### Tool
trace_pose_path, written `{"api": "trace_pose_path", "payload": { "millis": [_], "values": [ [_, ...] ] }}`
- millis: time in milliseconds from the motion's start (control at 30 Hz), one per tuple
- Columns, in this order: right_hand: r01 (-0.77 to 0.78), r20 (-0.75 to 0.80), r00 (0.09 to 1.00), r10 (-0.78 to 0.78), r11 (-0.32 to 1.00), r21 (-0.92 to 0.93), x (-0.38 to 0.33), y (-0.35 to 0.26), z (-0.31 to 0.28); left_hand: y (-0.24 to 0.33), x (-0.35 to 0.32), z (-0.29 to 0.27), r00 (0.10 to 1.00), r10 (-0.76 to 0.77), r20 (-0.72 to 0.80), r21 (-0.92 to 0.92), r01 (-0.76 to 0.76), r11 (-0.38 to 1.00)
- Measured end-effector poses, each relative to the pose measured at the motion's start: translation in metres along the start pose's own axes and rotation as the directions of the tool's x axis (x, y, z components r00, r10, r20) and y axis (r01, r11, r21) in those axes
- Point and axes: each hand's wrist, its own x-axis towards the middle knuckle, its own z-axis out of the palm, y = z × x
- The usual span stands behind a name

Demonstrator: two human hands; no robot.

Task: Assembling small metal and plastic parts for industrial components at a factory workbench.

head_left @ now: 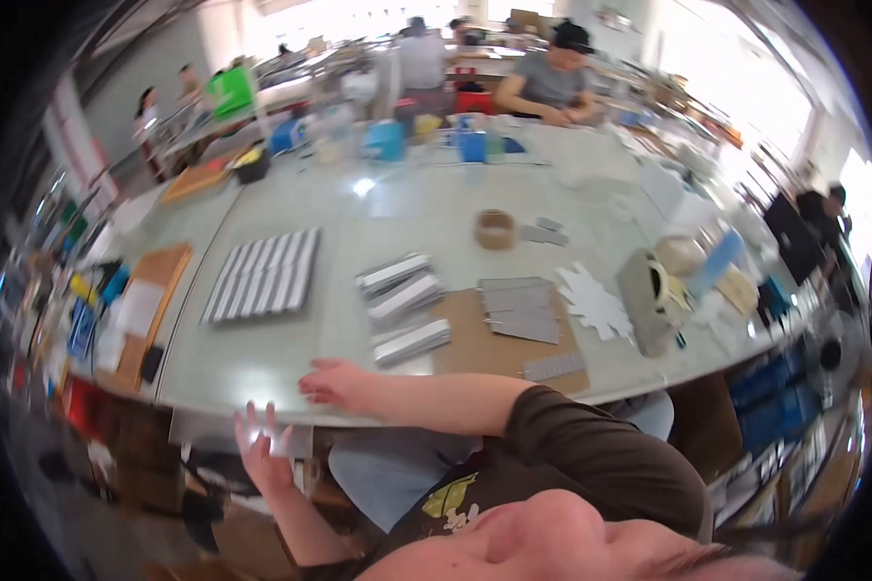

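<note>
Workshop worktop (291, 358), pale grey: the right hand (334, 382) lies flat and released on its near edge, nearest a silver strip bundle (412, 342) just beyond. The left hand (262, 450) hangs below the edge, fingers spread, empty. Picking up would call for reaching forward.

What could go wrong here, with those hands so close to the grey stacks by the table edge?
1. The right hand lies flat at the table's front edge; a sweep of that forearm might knock the nearest stack of grey strips.
2. The flat grey piece sits by the edge beside the same arm, so a nudge might push it off.
3. The left hand, blurred below the edge, might strike the table if raised.
</note>
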Motion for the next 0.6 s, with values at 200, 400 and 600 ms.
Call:
{"api": "trace_pose_path", "payload": {
  "millis": [200, 400, 600],
  "values": [
    [-0.034, 0.095, 0.995, 0.021, 0.990, 0.140, 0.022, -0.012, -0.007, -0.002, 0.009, 0.007, 0.991, -0.022, 0.136, -0.009, 0.024, 1.000],
    [0.004, 0.262, 0.962, -0.079, 0.962, 0.273, 0.051, -0.015, -0.047, -0.015, 0.022, 0.022, 0.974, -0.056, 0.221, -0.128, 0.086, 0.988],
    [-0.019, 0.235, 0.972, -0.013, 0.991, 0.134, 0.015, -0.008, 0.001, 0.008, -0.002, 0.005, 0.997, -0.037, 0.074, -0.074, 0.043, 0.996]
  ]
}}
